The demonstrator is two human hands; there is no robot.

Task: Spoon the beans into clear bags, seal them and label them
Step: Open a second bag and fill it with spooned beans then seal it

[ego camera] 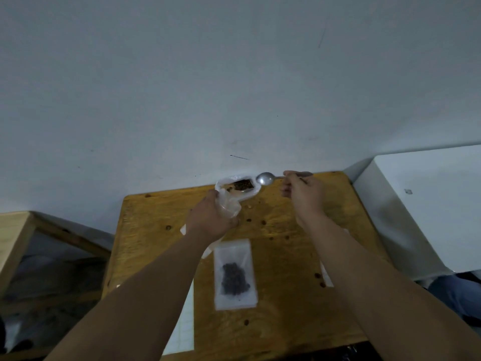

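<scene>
Left hand (pixel 212 217) grips a clear bag (pixel 229 205); right hand (pixel 303 192) pinches the spoon (pixel 265 178) (bowl level).

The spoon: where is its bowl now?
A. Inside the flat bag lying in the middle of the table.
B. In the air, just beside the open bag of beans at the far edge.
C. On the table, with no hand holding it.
B: the right hand holds the spoon by its handle, and its bowl hangs beside the open bag of beans.
</scene>
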